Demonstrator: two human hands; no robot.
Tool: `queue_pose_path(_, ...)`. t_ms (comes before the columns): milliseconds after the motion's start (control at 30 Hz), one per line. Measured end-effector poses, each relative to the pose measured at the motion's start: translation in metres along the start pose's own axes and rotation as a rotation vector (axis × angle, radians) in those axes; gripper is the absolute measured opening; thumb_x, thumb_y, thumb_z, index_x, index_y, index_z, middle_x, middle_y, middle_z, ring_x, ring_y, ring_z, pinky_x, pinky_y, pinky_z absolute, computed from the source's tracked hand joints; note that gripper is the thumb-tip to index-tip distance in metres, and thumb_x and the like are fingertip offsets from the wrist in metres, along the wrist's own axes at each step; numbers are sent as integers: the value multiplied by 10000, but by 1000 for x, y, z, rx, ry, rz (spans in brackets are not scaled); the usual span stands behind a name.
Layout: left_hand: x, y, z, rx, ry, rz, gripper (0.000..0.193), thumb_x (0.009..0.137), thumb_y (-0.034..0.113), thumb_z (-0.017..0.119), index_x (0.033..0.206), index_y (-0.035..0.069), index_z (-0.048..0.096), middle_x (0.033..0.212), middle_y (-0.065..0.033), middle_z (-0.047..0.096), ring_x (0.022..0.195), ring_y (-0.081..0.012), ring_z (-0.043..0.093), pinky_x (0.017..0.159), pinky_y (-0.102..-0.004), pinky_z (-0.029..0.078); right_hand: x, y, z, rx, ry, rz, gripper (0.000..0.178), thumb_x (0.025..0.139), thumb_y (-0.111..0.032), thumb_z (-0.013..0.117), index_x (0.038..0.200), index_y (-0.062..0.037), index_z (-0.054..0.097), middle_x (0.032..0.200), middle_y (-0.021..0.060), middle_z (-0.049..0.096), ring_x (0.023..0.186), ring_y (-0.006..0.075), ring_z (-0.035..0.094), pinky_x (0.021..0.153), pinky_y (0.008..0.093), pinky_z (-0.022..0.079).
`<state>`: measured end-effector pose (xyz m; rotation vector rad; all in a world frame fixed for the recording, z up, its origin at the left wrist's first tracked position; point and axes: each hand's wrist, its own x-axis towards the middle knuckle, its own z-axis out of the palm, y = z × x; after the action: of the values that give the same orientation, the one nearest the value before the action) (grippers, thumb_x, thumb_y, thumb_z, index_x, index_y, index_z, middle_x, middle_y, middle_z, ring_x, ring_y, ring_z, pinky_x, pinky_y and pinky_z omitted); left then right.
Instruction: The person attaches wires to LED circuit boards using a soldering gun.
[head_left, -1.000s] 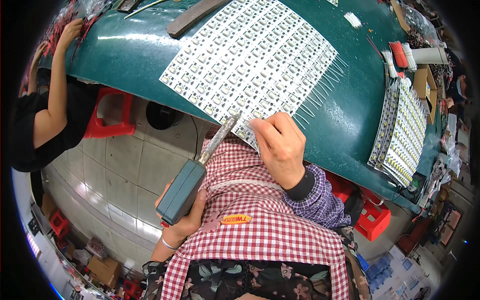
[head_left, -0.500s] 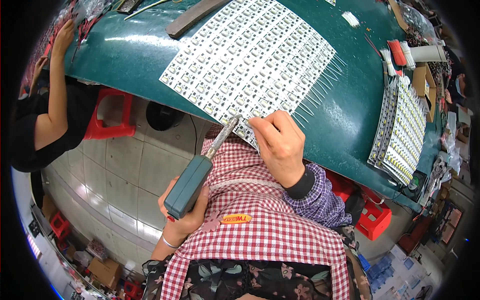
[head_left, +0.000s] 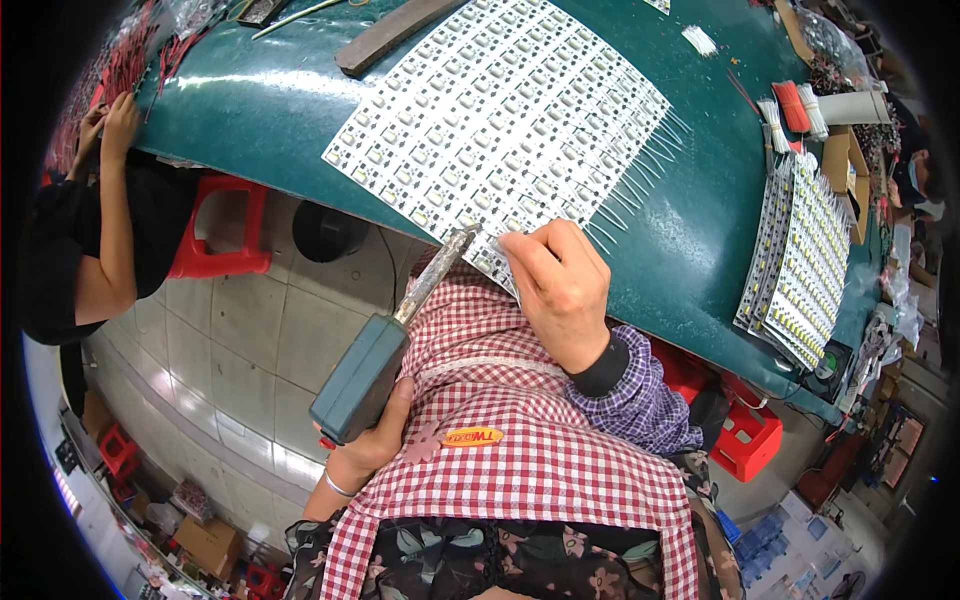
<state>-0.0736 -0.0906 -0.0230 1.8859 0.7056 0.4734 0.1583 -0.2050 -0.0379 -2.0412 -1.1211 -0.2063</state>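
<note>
My left hand (head_left: 378, 440) is wrapped round a green-bodied soldering iron (head_left: 362, 378). Its long metal barrel slants up to the right, and the tip reaches the near edge of a white sheet of circuit boards (head_left: 480, 130). Rows of small pale components cover this sheet, and thin white wires (head_left: 630, 190) stick out along its right side. Close beside the tip, my right hand (head_left: 560, 285) pinches thumb and forefinger together at the sheet's near corner. What lies between those fingertips is too small to make out.
Stacked board sheets (head_left: 800, 265) with wires lie to the right on the green table (head_left: 690, 270). Bundles of red and white wire (head_left: 793, 108) sit behind them. A dark bar (head_left: 390, 38) lies beyond the sheet. At left, another person's hands (head_left: 118, 125) handle red wires near a red stool (head_left: 225, 230).
The soldering iron's body has swung slightly left and down, its tip staying near the sheet's edge. My right hand stays put. The other person's raised hand has come down beside their other one.
</note>
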Motion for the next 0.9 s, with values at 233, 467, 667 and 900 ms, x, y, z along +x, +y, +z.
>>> queue_pose_path(233,3,7,2,-85,31,-17,249,863,17,722,1074,-105,673,982,-179,719,805,-222,702,719,-319,556,-6,-7,-24,-21,44,15,229,714,63,758,906,-28,670,726,70,517,660,236,562,549,350,452)
queue_pose_path(467,-3,-9,-1,129,9,109,244,826,29,756,1022,-99,684,941,-167,717,766,-227,702,700,-308,551,-3,-14,-4,34,77,-52,214,718,72,734,892,-15,645,709,80,482,633,245,535,534,358,437)
queue_pose_path(667,-5,-12,3,28,56,-7,232,770,27,776,964,-71,693,870,-159,707,690,-216,693,601,-293,536,-9,-9,16,-7,93,-67,202,724,59,722,882,-16,621,706,81,444,627,248,514,533,364,430)
queue_pose_path(900,-4,-12,2,27,-3,-58,213,761,8,763,948,-65,691,834,-151,687,651,-212,668,574,-288,520,-10,-10,19,-63,82,-81,194,726,46,715,886,-12,622,714,81,437,636,243,512,537,357,432)
